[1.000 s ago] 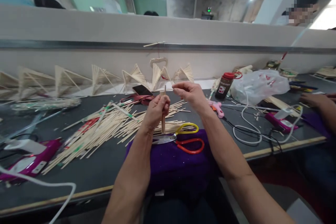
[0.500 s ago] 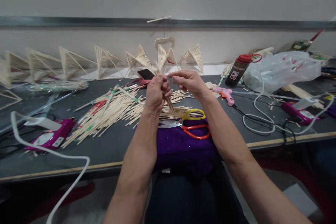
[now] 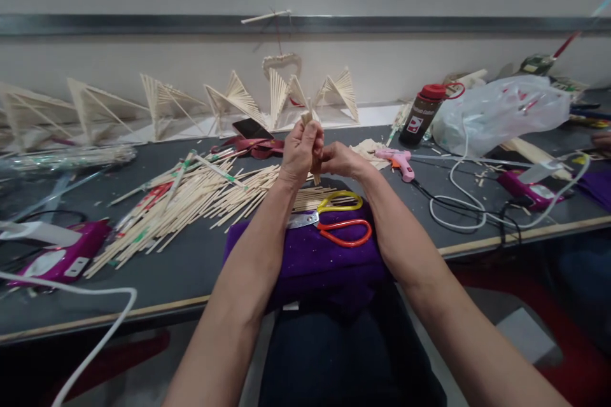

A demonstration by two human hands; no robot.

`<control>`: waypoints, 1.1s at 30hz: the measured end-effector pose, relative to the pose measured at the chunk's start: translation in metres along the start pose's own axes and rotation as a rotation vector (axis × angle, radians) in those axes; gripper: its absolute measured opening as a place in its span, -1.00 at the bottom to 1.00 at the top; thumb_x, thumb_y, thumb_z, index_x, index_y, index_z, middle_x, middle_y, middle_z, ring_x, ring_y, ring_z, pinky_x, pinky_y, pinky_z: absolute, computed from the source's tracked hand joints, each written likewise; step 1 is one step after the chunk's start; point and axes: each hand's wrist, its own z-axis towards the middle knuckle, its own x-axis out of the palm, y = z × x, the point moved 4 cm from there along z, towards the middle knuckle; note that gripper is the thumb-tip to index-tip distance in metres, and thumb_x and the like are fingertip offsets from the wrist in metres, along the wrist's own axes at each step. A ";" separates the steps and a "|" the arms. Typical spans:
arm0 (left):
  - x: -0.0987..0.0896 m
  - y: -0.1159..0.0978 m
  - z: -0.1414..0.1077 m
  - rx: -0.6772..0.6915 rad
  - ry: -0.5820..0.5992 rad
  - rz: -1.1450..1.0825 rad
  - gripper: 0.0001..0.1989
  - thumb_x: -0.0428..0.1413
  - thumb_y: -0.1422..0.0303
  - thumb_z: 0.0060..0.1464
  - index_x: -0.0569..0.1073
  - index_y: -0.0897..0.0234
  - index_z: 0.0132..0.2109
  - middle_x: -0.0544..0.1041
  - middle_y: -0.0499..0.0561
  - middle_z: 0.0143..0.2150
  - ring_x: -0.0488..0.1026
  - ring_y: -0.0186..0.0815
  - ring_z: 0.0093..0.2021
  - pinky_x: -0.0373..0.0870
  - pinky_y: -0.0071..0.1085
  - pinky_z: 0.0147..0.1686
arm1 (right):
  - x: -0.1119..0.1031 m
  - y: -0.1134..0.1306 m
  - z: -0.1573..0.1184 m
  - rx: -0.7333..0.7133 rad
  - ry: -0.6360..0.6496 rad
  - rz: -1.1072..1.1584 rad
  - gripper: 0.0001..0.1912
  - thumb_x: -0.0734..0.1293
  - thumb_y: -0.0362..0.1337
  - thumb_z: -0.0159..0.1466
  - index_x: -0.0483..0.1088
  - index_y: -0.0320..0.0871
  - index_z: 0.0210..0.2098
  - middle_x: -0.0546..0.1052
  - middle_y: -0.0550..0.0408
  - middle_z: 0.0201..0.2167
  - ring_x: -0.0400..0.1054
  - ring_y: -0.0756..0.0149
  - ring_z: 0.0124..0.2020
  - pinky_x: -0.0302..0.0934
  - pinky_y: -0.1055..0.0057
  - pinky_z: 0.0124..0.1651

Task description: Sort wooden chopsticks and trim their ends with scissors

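My left hand [image 3: 301,147] is closed around a small bundle of thin wooden sticks [image 3: 316,168], held upright above the table. Against the bundle's right side, my right hand [image 3: 338,159] has its fingers curled; their tips are partly hidden behind the sticks. Below the hands, scissors [image 3: 344,219] with a yellow and a red handle lie on a folded purple cloth [image 3: 324,267]. A large pile of loose sticks [image 3: 191,203] spreads to the left of my hands.
Fan-shaped stick structures [image 3: 233,98] line the wall. To the right are a pink glue gun [image 3: 398,159], a dark bottle [image 3: 419,119], a plastic bag [image 3: 501,111] and a white cable [image 3: 458,227]. Purple power strips [image 3: 71,254] lie at both sides.
The stick bundle now stands more upright between my hands. My right hand has moved down to the bundle, its fingers more curled. The view has shifted a little to the right.
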 end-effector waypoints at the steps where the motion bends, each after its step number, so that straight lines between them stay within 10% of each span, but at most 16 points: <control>1: 0.002 0.003 0.003 -0.013 0.003 0.003 -0.77 0.10 0.20 0.05 0.35 0.28 -0.41 0.25 -0.16 -0.63 0.15 -0.55 -0.70 0.11 -0.57 -0.69 | -0.002 -0.004 0.000 0.018 -0.015 -0.014 -0.89 0.28 -0.32 -0.04 0.39 -0.26 -0.54 0.27 0.24 -0.63 0.09 0.53 -0.56 0.00 0.51 -0.44; 11: 0.002 0.028 0.007 -0.099 0.060 0.039 -0.74 0.12 0.16 0.01 0.36 0.28 -0.40 0.36 -0.11 -0.55 0.29 -0.52 -0.62 0.26 -0.56 -0.60 | -0.011 -0.018 -0.003 0.244 -0.087 -0.230 -0.81 0.34 -0.28 -0.07 0.47 -0.29 -0.49 0.40 0.12 -0.65 0.24 0.42 -0.59 0.06 0.50 -0.50; 33: 0.004 0.025 0.003 0.022 0.146 0.232 -0.70 0.05 0.10 0.05 0.30 0.28 -0.38 0.19 -0.18 -0.60 0.11 -0.57 -0.67 0.08 -0.60 -0.69 | 0.007 -0.027 -0.001 0.140 -0.131 0.067 -0.88 0.30 -0.32 -0.08 0.42 -0.28 -0.58 0.35 0.19 -0.72 0.25 0.47 -0.63 0.14 0.56 -0.51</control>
